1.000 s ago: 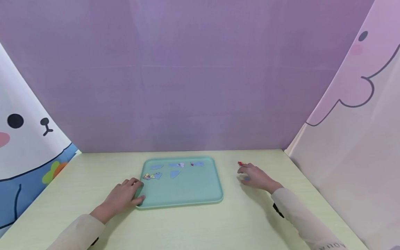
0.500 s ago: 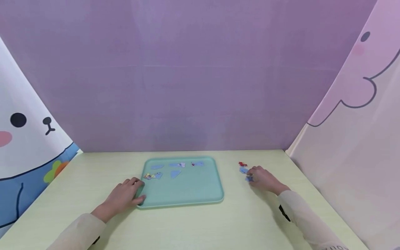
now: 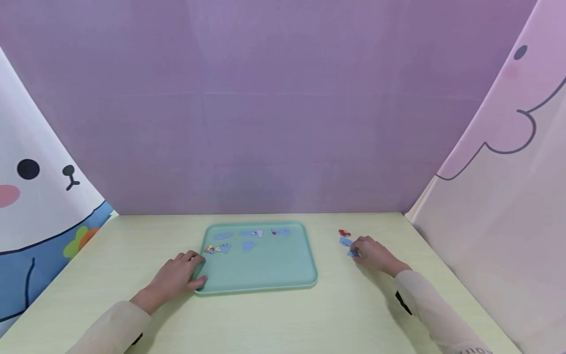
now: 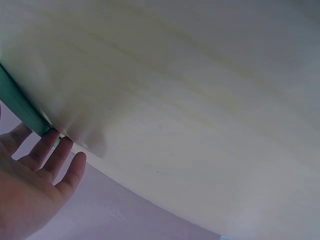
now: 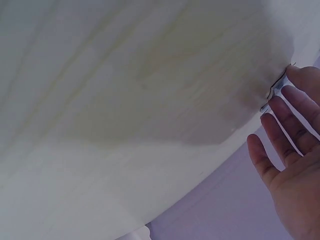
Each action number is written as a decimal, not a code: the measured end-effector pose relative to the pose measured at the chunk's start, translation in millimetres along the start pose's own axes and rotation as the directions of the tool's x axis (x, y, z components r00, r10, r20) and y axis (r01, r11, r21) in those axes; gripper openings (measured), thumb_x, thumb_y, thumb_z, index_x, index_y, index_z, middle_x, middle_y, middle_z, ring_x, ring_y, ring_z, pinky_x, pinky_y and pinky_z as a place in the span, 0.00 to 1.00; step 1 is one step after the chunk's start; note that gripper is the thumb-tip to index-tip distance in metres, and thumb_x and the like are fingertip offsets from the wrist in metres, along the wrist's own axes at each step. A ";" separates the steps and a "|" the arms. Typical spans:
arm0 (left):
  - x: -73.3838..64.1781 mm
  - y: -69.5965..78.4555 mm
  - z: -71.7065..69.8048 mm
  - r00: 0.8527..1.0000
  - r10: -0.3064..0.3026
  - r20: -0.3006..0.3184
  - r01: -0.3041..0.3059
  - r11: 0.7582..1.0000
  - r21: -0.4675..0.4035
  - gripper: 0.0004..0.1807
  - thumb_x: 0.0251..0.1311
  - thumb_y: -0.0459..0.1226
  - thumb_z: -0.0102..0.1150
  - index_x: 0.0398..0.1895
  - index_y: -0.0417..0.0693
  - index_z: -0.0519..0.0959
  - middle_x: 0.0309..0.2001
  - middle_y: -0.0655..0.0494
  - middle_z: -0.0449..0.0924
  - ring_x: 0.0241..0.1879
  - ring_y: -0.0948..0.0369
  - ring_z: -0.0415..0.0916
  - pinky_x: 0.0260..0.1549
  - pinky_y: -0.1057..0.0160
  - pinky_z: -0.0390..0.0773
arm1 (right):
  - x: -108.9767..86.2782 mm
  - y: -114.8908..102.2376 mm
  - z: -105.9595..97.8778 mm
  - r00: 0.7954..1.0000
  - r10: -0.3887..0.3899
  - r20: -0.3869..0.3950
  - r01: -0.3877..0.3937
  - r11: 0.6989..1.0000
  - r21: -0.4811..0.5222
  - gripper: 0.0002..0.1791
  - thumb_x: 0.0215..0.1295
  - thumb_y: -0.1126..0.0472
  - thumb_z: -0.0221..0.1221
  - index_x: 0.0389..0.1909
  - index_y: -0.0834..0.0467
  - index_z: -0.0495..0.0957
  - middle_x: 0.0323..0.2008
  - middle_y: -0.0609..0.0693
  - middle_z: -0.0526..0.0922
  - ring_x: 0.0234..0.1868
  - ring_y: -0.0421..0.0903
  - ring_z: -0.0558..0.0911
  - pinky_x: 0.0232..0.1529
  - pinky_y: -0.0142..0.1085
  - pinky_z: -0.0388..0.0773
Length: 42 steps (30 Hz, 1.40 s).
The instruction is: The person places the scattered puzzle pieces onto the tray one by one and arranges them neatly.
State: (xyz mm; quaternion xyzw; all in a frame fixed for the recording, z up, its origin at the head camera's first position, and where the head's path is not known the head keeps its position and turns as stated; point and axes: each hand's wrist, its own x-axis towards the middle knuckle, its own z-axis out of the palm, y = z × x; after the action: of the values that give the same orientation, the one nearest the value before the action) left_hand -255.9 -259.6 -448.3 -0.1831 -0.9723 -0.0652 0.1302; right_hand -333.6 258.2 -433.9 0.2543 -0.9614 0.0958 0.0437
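My left hand (image 3: 177, 276) rests at the left side of a mint-green tray (image 3: 265, 281), with fingers on the rim and thumb at the near-left corner. In the left wrist view its fingers are nearly straight against the tray edge. Right of the tray, my right hand (image 3: 373, 254) pinches at a small blue puzzle piece (image 3: 352, 253) on the table, partly hidden by the fingers. The right wrist view has thumb and forefinger at that piece. Just beyond it lie another blue piece (image 3: 345, 242) and a red piece (image 3: 344, 232).
Several flat picture pieces lie in the tray's far half, among them a yellow-and-blue piece (image 3: 217, 249) and a blue wedge (image 3: 249, 246). A purple cloth (image 3: 265, 123) rises behind the pale table (image 3: 274, 322). Printed curtains flank both sides.
My right hand has drawn back toward me and to the right, from over the pieces to the nearest blue one, uncovering the others. The left hand stays on the tray.
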 end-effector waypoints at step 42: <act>-1.4 0.7 1.1 1.000 -0.012 -0.008 0.012 1.000 -0.002 0.26 0.50 0.51 0.62 0.46 0.42 0.76 0.46 0.46 0.74 0.42 0.49 0.73 0.33 0.49 0.75 | 5.8 -4.5 -0.2 0.999 0.047 0.027 -0.047 0.999 -0.003 0.10 0.49 0.60 0.65 0.34 0.57 0.80 0.33 0.47 0.77 0.36 0.45 0.71 0.39 0.45 0.72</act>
State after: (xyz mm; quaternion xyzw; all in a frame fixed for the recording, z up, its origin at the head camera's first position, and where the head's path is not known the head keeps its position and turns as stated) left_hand -254.6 -259.3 -449.6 -0.1772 -0.9727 -0.0674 0.1337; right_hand -336.3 251.6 -432.3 0.2327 -0.9677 0.0923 0.0288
